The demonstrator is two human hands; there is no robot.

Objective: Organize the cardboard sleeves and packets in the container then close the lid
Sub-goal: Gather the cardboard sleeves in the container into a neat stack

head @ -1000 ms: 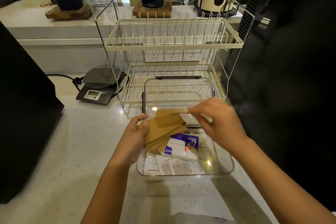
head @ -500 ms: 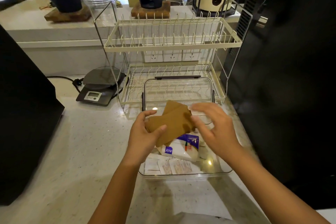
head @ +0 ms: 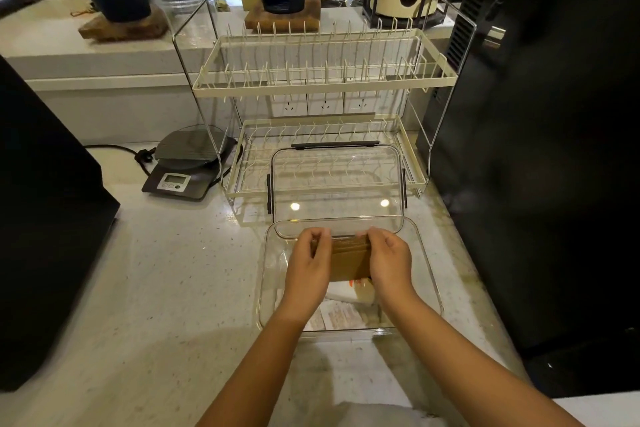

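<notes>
A clear plastic container (head: 427,274) stands on the counter in front of me. Its clear lid (head: 337,184) is hinged open and leans back against the dish rack. A squared-up stack of brown cardboard sleeves (head: 349,258) stands on edge inside the container near its far wall. My left hand (head: 308,267) grips the stack's left end and my right hand (head: 389,262) grips its right end. White packets (head: 346,314) lie flat on the container floor below my hands, partly hidden by my wrists.
A cream two-tier dish rack (head: 325,80) stands right behind the container. A digital kitchen scale (head: 188,166) with a cord sits to the left of the rack. Black appliances flank the counter on the left (head: 45,218) and right (head: 536,149).
The fanned-out sleeves have been gathered into one neat stack and lowered into the container's far side. Both hands moved down and closer together around it.
</notes>
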